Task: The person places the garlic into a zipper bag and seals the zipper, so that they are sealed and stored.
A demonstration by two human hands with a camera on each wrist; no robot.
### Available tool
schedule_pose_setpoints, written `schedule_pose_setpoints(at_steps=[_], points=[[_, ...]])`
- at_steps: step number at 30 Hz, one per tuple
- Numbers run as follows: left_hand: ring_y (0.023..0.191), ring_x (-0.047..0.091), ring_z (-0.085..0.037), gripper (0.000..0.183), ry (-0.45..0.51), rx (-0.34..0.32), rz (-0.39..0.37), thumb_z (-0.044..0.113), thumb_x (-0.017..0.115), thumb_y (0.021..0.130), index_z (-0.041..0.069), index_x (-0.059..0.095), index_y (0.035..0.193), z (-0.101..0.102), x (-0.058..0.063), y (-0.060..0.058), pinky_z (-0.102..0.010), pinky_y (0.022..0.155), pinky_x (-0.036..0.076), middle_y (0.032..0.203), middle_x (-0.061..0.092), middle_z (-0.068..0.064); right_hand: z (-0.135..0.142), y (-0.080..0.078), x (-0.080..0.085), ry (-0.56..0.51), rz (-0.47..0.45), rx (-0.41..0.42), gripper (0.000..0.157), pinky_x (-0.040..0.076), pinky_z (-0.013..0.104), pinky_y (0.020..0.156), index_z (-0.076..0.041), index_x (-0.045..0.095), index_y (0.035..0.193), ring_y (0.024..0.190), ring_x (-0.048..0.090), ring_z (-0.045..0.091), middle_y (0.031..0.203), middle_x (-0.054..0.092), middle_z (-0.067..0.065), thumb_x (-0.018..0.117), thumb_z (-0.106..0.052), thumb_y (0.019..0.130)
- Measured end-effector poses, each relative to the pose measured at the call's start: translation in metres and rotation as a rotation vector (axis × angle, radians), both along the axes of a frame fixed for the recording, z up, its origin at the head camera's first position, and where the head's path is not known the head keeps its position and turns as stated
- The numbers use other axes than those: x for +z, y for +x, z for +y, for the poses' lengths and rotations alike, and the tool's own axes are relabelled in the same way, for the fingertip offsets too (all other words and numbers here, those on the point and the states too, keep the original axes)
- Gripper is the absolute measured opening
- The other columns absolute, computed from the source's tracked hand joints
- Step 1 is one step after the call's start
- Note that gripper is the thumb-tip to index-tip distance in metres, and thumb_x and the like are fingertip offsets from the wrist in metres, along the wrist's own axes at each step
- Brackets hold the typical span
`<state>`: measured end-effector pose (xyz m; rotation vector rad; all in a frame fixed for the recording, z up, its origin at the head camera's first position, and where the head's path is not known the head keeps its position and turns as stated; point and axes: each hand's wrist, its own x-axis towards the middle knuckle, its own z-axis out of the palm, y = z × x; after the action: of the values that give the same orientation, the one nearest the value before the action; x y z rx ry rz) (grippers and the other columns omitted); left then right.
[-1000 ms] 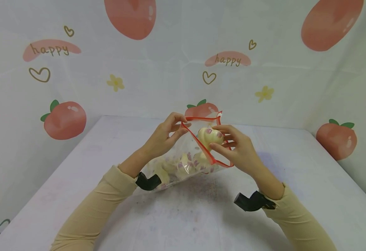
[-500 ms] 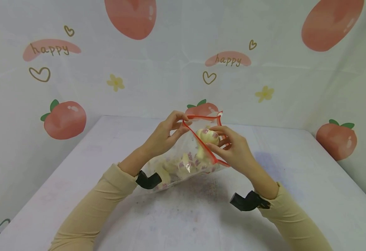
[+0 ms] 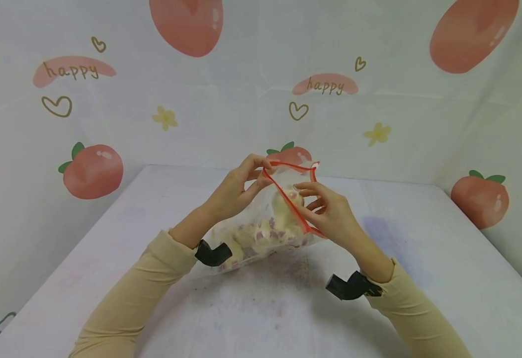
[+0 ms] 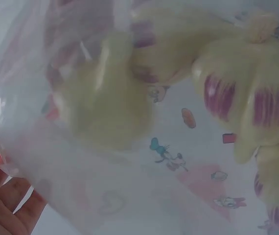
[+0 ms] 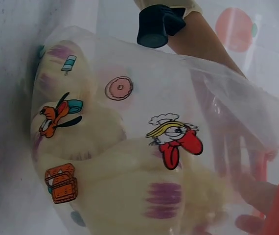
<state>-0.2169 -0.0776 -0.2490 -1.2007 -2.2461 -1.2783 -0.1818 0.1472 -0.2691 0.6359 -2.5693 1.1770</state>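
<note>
In the head view, a clear zip bag with a red-edged mouth tilts over the table, several purple-marked garlic bulbs inside. My left hand pinches the left corner of the mouth between thumb and fingers. At the opening, my right hand has its curled fingers at the right end of an upper garlic bulb, partly hidden by the red edge. The left wrist view shows more bulbs through the plastic. In the right wrist view, blurred fingers show behind the cartoon-printed bag near a bulb.
A white table with faint stains runs to a white backdrop printed with peaches, hearts and flowers. Black camera mounts sit at both cuffs.
The upper garlic bulb has moved left and down, deeper into the bag, with my right hand following slightly left. My left hand and the bag's corner have risen a little.
</note>
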Motion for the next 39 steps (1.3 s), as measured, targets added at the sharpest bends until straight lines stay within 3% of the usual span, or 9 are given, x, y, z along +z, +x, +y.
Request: schedule_pose_setpoints(at_steps=[7, 14, 22, 27, 29, 33, 35, 39], points=[[0.115, 0.059, -0.032, 0.022, -0.006, -0.011, 0.025, 0.003, 0.055, 0.092, 0.000, 0.044, 0.111, 0.001, 0.002, -0.001, -0.040, 0.103, 0.043, 0.117, 0.055, -0.020, 0.000, 0.000, -0.001, 0.007, 0.005, 0.027, 0.034, 0.056, 0.034, 0.072, -0.009, 0.059, 0.118, 0.081, 0.069, 0.024, 0.113, 0.066, 0.014, 0.066, -0.006, 0.085], [0.116, 0.059, -0.030, 0.021, -0.016, 0.000, 0.009, 0.005, 0.055, 0.092, 0.001, 0.045, 0.111, 0.000, 0.003, 0.001, -0.039, 0.103, 0.044, 0.118, 0.057, -0.017, 0.002, 0.001, -0.002, 0.008, 0.025, 0.027, 0.024, 0.056, 0.028, 0.072, -0.007, 0.064, 0.109, 0.081, 0.069, 0.021, 0.107, 0.069, 0.011, 0.066, -0.009, 0.085], [0.114, 0.060, -0.028, 0.023, -0.011, -0.009, 0.031, 0.005, 0.056, 0.092, 0.001, 0.045, 0.111, 0.001, -0.001, -0.002, -0.036, 0.103, 0.043, 0.114, 0.056, -0.017, 0.021, 0.002, 0.007, -0.032, 0.168, -0.018, 0.019, 0.052, 0.015, 0.066, -0.007, 0.067, 0.102, 0.071, 0.062, -0.004, 0.094, 0.072, 0.008, 0.069, -0.010, 0.083], [0.114, 0.059, -0.030, 0.022, -0.004, -0.023, 0.025, 0.005, 0.056, 0.092, 0.001, 0.045, 0.111, 0.003, -0.003, -0.001, -0.036, 0.104, 0.042, 0.116, 0.056, -0.018, 0.036, -0.002, 0.014, -0.004, 0.205, -0.088, 0.023, 0.047, 0.006, 0.068, -0.007, 0.064, 0.109, 0.075, 0.054, -0.018, 0.095, 0.071, 0.012, 0.066, -0.012, 0.087], [0.114, 0.059, -0.029, 0.022, -0.006, -0.022, 0.025, 0.005, 0.056, 0.092, 0.001, 0.045, 0.111, 0.003, -0.004, -0.001, -0.035, 0.103, 0.043, 0.116, 0.056, -0.017, 0.040, -0.003, 0.014, 0.014, 0.191, -0.100, 0.026, 0.045, 0.004, 0.069, -0.008, 0.062, 0.113, 0.077, 0.059, -0.012, 0.097, 0.071, 0.013, 0.064, -0.013, 0.088], [0.113, 0.058, -0.026, 0.021, -0.004, -0.022, 0.027, 0.005, 0.056, 0.092, 0.001, 0.046, 0.110, 0.005, -0.005, 0.001, -0.034, 0.104, 0.042, 0.115, 0.057, -0.016, 0.044, -0.008, 0.013, 0.033, 0.130, -0.080, 0.031, 0.047, 0.007, 0.074, -0.009, 0.058, 0.121, 0.086, 0.068, 0.017, 0.103, 0.069, 0.015, 0.061, -0.015, 0.091], [0.112, 0.059, -0.025, 0.021, -0.002, -0.026, 0.027, 0.005, 0.056, 0.092, 0.001, 0.046, 0.110, 0.005, -0.005, 0.001, -0.034, 0.104, 0.042, 0.114, 0.057, -0.015, 0.045, -0.010, 0.012, 0.046, 0.105, -0.055, 0.033, 0.052, 0.016, 0.077, -0.010, 0.056, 0.125, 0.090, 0.068, 0.028, 0.106, 0.068, 0.017, 0.059, -0.014, 0.092], [0.111, 0.059, -0.025, 0.021, -0.003, -0.032, 0.029, 0.005, 0.056, 0.092, 0.001, 0.046, 0.110, 0.008, -0.007, 0.002, -0.034, 0.105, 0.042, 0.111, 0.058, -0.014, 0.046, -0.015, 0.007, 0.071, 0.068, -0.001, 0.036, 0.055, 0.041, 0.079, -0.012, 0.052, 0.130, 0.094, 0.068, 0.033, 0.111, 0.066, 0.020, 0.055, -0.012, 0.094]])
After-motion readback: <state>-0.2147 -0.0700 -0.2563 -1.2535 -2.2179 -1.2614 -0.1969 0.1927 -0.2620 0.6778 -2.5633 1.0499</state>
